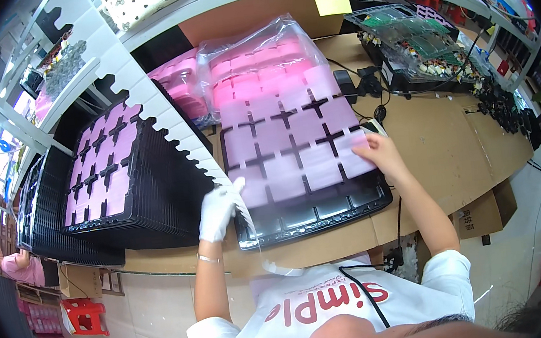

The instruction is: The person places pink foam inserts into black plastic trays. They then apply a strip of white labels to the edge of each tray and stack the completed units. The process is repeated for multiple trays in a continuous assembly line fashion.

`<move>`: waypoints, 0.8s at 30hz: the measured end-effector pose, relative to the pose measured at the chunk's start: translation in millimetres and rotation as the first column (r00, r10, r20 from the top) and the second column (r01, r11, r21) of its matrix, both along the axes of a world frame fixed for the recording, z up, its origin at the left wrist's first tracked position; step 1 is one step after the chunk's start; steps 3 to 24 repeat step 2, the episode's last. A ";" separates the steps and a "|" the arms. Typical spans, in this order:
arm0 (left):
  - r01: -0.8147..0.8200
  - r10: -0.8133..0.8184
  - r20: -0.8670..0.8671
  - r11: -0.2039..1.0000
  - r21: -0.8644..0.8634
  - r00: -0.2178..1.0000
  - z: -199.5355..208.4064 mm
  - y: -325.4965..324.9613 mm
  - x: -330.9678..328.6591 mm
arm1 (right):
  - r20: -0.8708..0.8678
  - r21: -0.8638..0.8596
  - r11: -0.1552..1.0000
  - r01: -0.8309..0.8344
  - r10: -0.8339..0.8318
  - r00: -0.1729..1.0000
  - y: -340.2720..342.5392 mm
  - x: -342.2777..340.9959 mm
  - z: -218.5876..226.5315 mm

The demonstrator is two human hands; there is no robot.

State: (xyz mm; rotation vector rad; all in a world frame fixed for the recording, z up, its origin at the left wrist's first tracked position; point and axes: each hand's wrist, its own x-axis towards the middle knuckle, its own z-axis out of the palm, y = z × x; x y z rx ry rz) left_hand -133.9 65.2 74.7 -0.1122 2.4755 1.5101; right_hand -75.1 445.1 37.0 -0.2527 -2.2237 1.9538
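Note:
A thin pink foam sheet (pixel 278 175) with cross-shaped cut-outs lies over a black plastic tray (pixel 318 215), whose near part shows bare. My bare right hand (pixel 377 153) pinches the sheet's right edge between thumb and fingers. At the sheet's left edge is my left hand (pixel 216 214), in a white glove, its fingers mostly curled. What they hold, if anything, is hidden against a long white panel (pixel 151 96) with a notched edge. That panel slants from the upper left down to this hand. A narrow white strip (pixel 281 270) curls below it at the table edge.
Tall stacks of black trays (pixel 160 187) stand at left, one topped with pink foam. Clear bags of pink foam (pixel 259 58) lie behind the tray. Circuit boards (pixel 415 35), adapters (pixel 367 81) and cables occupy the right back. A person (pixel 22 266) is at far left.

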 end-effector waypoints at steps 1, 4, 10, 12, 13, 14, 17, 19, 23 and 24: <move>-0.001 0.016 0.096 0.988 -0.152 0.995 7.6 3.0 10.9 | -0.009 0.029 0.999 -0.015 0.016 1.000 2.7 12.3 -7.6; 0.015 -0.012 0.027 0.993 -0.120 1.000 -0.2 -2.6 21.6 | -0.019 0.055 0.998 -0.041 0.042 0.999 5.2 20.1 -18.7; 0.015 -0.012 0.027 0.993 -0.120 1.000 -0.2 -2.6 21.6 | -0.019 0.055 0.998 -0.041 0.042 0.999 5.2 20.1 -18.7; 0.015 -0.012 0.027 0.993 -0.120 1.000 -0.2 -2.6 21.6 | -0.019 0.055 0.998 -0.041 0.042 0.999 5.2 20.1 -18.7; 0.015 -0.012 0.027 0.993 -0.120 1.000 -0.2 -2.6 21.6 | -0.019 0.055 0.998 -0.041 0.042 0.999 5.2 20.1 -18.7; 0.015 -0.012 0.027 0.993 -0.120 1.000 -0.2 -2.6 21.6 | -0.019 0.055 0.998 -0.041 0.042 0.999 5.2 20.1 -18.7; 0.015 -0.012 0.027 0.993 -0.120 1.000 -0.2 -2.6 21.6 | -0.019 0.055 0.998 -0.041 0.042 0.999 5.2 20.1 -18.7; 0.015 -0.012 0.027 0.993 -0.120 1.000 -0.2 -2.6 21.6 | -0.019 0.055 0.998 -0.041 0.042 0.999 5.2 20.1 -18.7; 0.015 -0.012 0.027 0.993 -0.120 1.000 -0.2 -2.6 21.6 | -0.019 0.055 0.998 -0.041 0.042 0.999 5.2 20.1 -18.7; 0.015 -0.012 0.027 0.993 -0.120 1.000 -0.2 -2.6 21.6 | -0.019 0.055 0.998 -0.041 0.042 0.999 5.2 20.1 -18.7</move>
